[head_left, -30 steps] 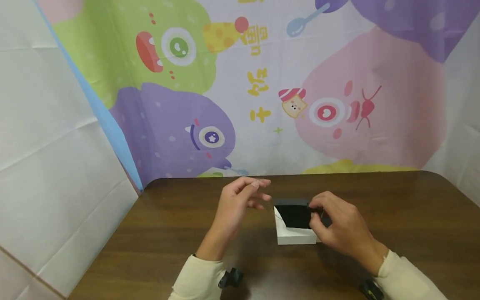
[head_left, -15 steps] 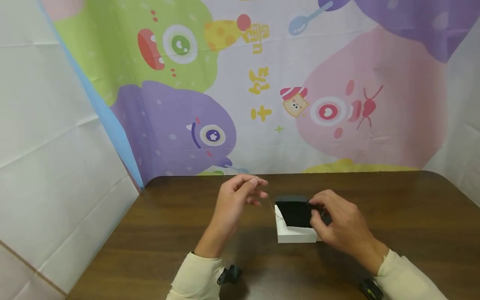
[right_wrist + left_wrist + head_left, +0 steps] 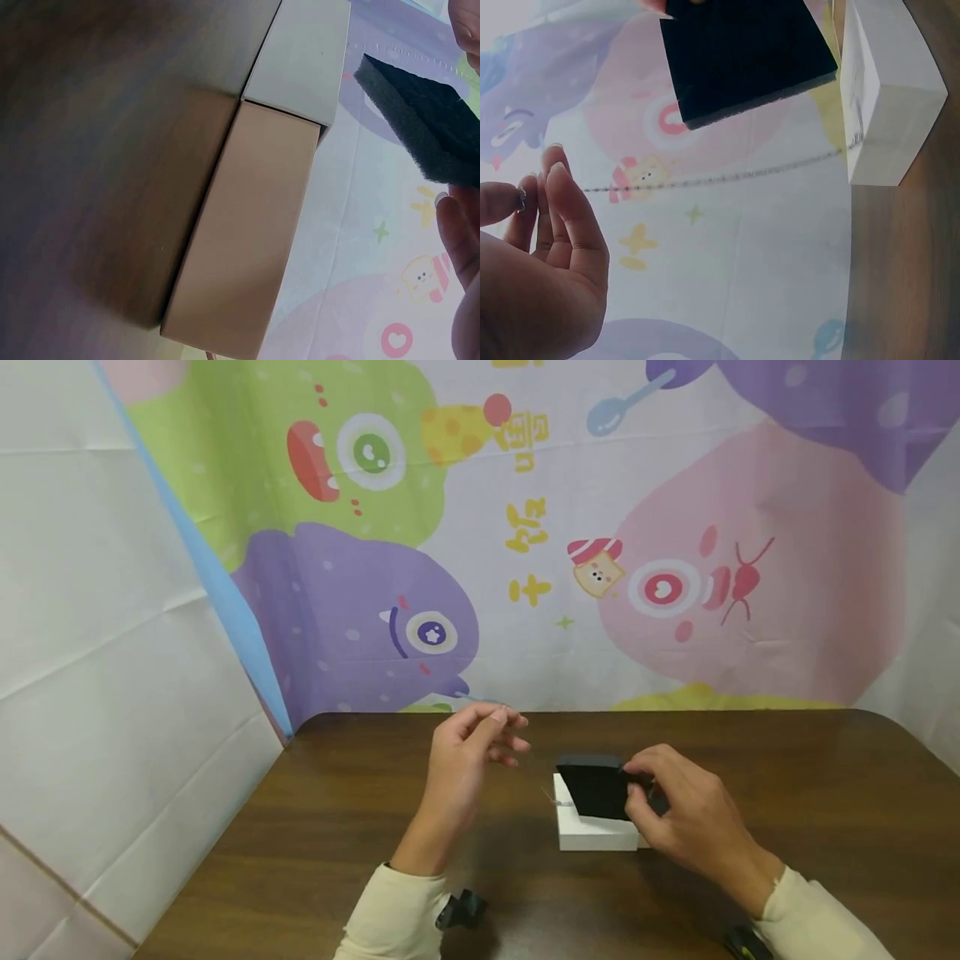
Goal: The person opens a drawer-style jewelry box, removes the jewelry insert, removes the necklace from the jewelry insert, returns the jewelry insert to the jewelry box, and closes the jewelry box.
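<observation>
In the head view my left hand (image 3: pixel 468 756) is raised above the table, to the left of a white box (image 3: pixel 597 840). Its thumb and fingertips pinch the end of a thin metal chain (image 3: pixel 720 179), as the left wrist view shows. From there the chain stretches across to the white box, where its far part goes inside. My right hand (image 3: pixel 690 814) grips the edge of a black foam pad (image 3: pixel 598 792), holding it tilted over the box. Fuzzy cut sides show on the pad in the right wrist view. The inside of the box is mostly hidden.
Beside the white box lies a tan box-shaped piece (image 3: pixel 240 232), largely hidden by my right hand in the head view. Both stand on a dark wooden table (image 3: pixel 337 810). A cartoon-printed cloth (image 3: pixel 540 668) hangs behind the table's far edge.
My left hand has moved a little left and up, away from the white box, drawing the chain along. My right hand keeps its grip on the foam pad, which stays nearly in place.
</observation>
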`<act>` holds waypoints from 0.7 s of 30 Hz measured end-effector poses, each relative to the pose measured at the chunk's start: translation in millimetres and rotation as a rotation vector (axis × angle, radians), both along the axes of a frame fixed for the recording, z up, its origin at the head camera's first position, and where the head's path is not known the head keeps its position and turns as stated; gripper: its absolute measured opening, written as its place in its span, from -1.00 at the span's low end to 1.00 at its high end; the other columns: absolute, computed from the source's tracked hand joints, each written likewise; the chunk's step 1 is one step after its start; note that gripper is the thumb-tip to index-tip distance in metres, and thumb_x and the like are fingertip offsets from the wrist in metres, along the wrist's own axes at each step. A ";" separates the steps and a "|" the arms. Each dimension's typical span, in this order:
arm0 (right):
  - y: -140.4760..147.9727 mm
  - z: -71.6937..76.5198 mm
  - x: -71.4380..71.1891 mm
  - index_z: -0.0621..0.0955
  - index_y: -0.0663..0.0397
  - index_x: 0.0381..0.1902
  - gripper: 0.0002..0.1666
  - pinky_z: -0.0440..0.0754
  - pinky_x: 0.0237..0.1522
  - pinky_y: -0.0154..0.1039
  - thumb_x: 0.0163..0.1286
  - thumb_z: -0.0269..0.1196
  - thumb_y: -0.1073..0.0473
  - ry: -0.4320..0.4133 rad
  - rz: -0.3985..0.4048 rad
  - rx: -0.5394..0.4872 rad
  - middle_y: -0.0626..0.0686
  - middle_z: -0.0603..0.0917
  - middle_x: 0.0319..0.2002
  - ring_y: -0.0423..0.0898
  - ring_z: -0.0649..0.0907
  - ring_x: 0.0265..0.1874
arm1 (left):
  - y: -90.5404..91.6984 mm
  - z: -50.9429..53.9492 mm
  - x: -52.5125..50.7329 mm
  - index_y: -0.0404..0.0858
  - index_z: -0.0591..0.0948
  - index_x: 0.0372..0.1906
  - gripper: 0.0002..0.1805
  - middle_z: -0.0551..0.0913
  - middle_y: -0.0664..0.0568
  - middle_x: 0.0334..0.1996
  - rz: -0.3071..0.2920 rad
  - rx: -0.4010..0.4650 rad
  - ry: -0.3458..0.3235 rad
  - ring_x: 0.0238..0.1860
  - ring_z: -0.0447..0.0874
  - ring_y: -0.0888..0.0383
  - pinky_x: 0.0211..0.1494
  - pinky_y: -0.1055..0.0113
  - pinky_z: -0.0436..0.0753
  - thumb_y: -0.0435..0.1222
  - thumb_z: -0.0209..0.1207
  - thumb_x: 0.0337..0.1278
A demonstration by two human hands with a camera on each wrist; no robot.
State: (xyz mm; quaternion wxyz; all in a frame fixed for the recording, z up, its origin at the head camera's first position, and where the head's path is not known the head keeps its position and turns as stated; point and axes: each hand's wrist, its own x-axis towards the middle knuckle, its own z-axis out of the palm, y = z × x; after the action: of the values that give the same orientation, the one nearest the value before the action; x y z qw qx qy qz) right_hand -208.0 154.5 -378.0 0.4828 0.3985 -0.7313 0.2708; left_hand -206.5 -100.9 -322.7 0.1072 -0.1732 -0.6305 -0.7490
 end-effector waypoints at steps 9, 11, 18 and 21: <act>0.0 0.2 -0.1 0.62 0.22 -0.30 -0.75 0.50 -0.51 -0.39 0.24 0.06 0.20 0.000 0.004 0.001 -0.01 0.64 -0.32 -0.23 0.55 -0.53 | -3.1 2.7 0.8 -0.44 0.61 -0.19 -0.78 0.71 -0.21 -0.23 0.033 0.052 0.019 -0.40 0.70 0.09 -0.37 0.28 0.60 -0.33 0.08 0.42; -0.1 0.0 -0.1 0.62 0.22 -0.30 -0.75 0.50 -0.51 -0.39 0.23 0.06 0.20 -0.002 0.004 0.000 -0.01 0.64 -0.32 -0.23 0.55 -0.53 | -3.8 2.6 0.5 -0.45 0.62 -0.19 -0.77 0.70 -0.23 -0.23 0.037 0.059 0.026 -0.40 0.70 0.10 -0.38 0.29 0.60 -0.32 0.08 0.42; 0.2 -0.6 -0.4 0.62 0.20 -0.31 -0.75 0.50 -0.50 -0.40 0.23 0.06 0.19 -0.004 -0.002 0.001 -0.03 0.64 -0.32 -0.23 0.55 -0.53 | -5.1 4.1 0.4 -0.45 0.62 -0.17 -0.77 0.70 -0.24 -0.24 0.047 0.063 0.033 -0.42 0.69 0.11 -0.39 0.30 0.59 -0.32 0.09 0.41; 0.7 -0.8 -0.4 0.62 0.20 -0.30 -0.75 0.49 -0.49 -0.41 0.24 0.06 0.18 -0.002 -0.006 0.003 -0.03 0.64 -0.32 -0.23 0.55 -0.52 | -5.6 4.7 0.1 -0.45 0.63 -0.18 -0.77 0.69 -0.28 -0.23 0.052 0.061 0.036 -0.42 0.69 0.11 -0.39 0.30 0.59 -0.32 0.08 0.41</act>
State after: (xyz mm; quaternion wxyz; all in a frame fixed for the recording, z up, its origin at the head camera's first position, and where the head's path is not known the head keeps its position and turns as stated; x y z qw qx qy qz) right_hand -208.4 155.2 -378.9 0.4821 0.3965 -0.7336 0.2685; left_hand -206.5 -106.5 -318.0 0.1433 -0.1666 -0.6096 -0.7616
